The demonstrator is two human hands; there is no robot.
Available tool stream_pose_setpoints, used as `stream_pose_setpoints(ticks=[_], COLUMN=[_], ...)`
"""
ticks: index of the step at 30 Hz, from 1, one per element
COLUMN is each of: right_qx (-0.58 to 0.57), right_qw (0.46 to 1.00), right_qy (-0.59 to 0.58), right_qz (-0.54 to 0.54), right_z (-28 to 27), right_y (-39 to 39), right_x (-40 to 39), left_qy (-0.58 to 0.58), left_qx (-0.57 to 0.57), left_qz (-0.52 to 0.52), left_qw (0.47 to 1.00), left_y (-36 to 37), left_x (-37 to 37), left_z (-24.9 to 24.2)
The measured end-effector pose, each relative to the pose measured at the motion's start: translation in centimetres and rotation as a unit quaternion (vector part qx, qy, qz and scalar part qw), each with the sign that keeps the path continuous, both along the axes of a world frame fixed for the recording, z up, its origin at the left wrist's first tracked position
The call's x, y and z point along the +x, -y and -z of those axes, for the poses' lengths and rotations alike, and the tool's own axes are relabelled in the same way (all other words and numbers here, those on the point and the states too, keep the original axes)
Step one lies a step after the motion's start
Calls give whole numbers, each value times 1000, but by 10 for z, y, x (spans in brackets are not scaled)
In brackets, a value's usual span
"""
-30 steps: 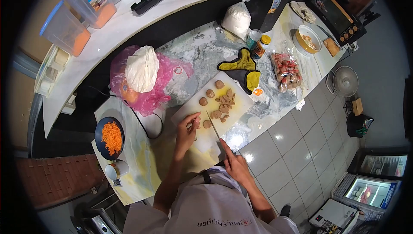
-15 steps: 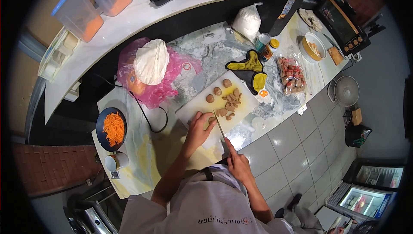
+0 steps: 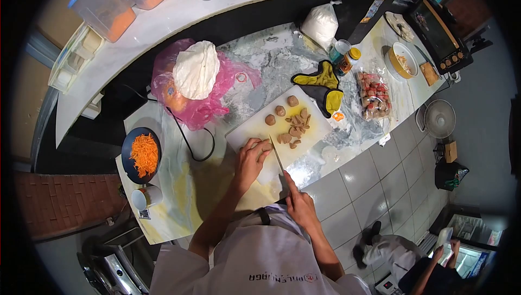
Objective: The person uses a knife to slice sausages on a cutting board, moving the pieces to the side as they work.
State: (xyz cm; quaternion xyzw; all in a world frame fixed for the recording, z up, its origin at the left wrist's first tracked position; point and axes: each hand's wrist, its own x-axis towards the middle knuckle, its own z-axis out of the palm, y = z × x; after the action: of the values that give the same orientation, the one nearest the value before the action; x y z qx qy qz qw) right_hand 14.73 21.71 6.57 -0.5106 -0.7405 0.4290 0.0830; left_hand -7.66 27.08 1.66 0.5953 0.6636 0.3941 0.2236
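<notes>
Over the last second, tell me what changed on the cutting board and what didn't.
The left hand curled over the piece it was steadying, which is now hidden under its fingers, and the knife in the right hand drew close beside those fingers. A second person came into view at the lower right. The three whole balls, the pile of slices and the cutting board stayed put.

Matt plastic, glossy stone, thin metal

The cutting board (image 3: 255, 127) looks like smooth, matt white plastic; the knife (image 3: 276, 156) has a thin, bright metal blade. The counter (image 3: 271, 59) is polished marbled stone with glare near its edge. The pink bag (image 3: 217, 97) is thin crinkled plastic film, the sausage bag (image 3: 373, 95) clear and shiny. The mitt (image 3: 320, 81) is soft matt cloth. The floor tiles (image 3: 369, 181) are glossy.
</notes>
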Motion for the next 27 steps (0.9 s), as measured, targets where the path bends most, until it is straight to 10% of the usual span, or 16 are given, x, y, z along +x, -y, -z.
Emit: stream_pose_setpoints(ticks=[13,27], right_qx=[-3,19], right_qw=[1000,997], right_qy=[21,53], right_qz=[-15,-50], right_z=[0,-9], right_y=[-8,-10], right_x=[0,-8], left_qy=[-300,-336], left_qx=[-122,-118], left_qz=[54,21], left_qw=[945,934], left_y=[28,33], left_x=[27,42], left_z=[-18,-7])
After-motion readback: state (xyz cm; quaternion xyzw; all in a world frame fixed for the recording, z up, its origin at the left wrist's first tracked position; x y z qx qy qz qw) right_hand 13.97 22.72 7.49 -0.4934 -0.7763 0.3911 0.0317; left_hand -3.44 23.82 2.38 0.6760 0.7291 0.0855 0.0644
